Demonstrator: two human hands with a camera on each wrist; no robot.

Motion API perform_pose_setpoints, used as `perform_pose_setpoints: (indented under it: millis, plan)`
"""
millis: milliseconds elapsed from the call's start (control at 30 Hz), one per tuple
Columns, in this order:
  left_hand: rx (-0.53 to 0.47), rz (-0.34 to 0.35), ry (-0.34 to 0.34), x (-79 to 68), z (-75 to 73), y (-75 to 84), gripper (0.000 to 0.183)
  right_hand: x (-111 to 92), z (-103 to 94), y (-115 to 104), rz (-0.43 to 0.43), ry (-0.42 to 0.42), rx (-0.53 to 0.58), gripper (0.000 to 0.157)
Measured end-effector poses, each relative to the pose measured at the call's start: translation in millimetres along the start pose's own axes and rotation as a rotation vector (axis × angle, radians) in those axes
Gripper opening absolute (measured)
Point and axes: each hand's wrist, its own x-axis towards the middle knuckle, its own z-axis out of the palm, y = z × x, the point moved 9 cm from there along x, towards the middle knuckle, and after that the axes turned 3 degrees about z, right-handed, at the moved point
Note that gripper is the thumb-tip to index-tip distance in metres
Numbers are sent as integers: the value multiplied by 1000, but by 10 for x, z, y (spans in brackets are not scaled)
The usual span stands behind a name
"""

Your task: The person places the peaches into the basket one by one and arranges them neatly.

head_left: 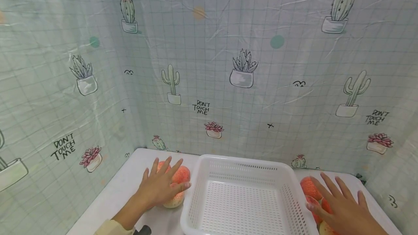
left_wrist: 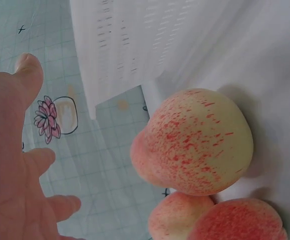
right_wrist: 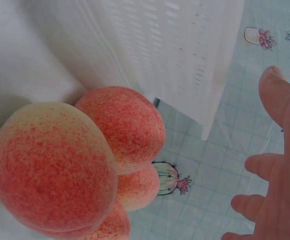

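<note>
In the head view my left hand [head_left: 160, 186] hovers with spread fingers over several peaches [head_left: 181, 174] on the left of the white table. The left wrist view shows a gap between that hand and the nearest peach [left_wrist: 199, 142], which is pale yellow with red flecks. On the other side, my right hand [head_left: 343, 206] is spread above a second group of peaches [head_left: 310, 188], partly hiding them. A redder peach [right_wrist: 55, 167] lies closest in the right wrist view, apart from the fingers. Both hands hold nothing.
Between the two groups stands a white perforated plastic basket [head_left: 241, 158], with nothing visible inside. The white table [head_left: 107, 209] meets a cactus-printed sheet [head_left: 209, 64] behind and at the sides. A dark object [head_left: 143, 230] shows by the left wrist.
</note>
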Motion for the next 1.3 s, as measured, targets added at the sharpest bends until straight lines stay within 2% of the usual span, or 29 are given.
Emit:
perform_pose_setpoints:
  millis: [233,600,800,1000,1133,1300]
  plan:
    - [-38,9,-7,5,80,16,90,-7,27,37,17,-15,-14,101]
    - [-119,58,14,-77,127,83,89,-17,191,169,72,-113,45,103]
    - [-262,81,-5,-136,168,117,89,-24,253,214,97,-148,49,106]
    - [-407,95,-17,-211,227,126,92,-74,317,240,104,-153,47,101]
    - [-472,70,-10,-240,264,114,90,-104,344,277,112,-136,55,99]
    - [-557,5,-24,-221,334,89,86,-125,398,384,133,-140,76,99]
